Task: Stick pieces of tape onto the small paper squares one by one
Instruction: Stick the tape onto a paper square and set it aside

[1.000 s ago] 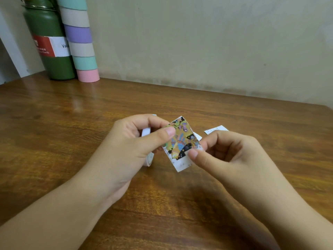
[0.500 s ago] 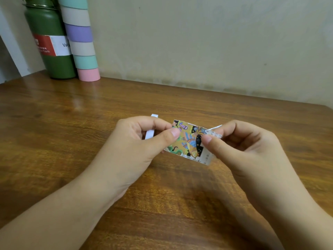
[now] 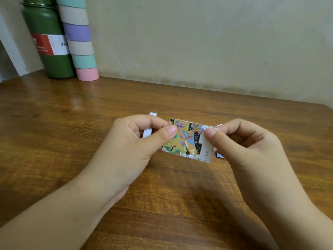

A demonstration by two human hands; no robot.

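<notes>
A small paper square [image 3: 186, 140] covered with colourful patterned tape is held above the wooden table [image 3: 72, 127]. My left hand [image 3: 137, 145] pinches its left edge between thumb and forefinger. The same hand also holds a white tape roll [image 3: 148, 131], mostly hidden behind the fingers. My right hand [image 3: 243, 147] pinches the square's pale right edge. A bit of white paper [image 3: 218, 125] peeks out behind my right fingers, and a small dark-edged scrap [image 3: 220, 155] shows under that hand.
A green bottle [image 3: 48, 42] with a red and white label stands at the back left against the wall. Beside it rises a stack of pastel tape rolls [image 3: 81, 42]. The table's far right corner [image 3: 324, 107] is in view.
The taped square has turned from a tilted, diamond-like pose to lying level. My right hand has shifted from its lower corner to its right edge. My left hand keeps its pinch.
</notes>
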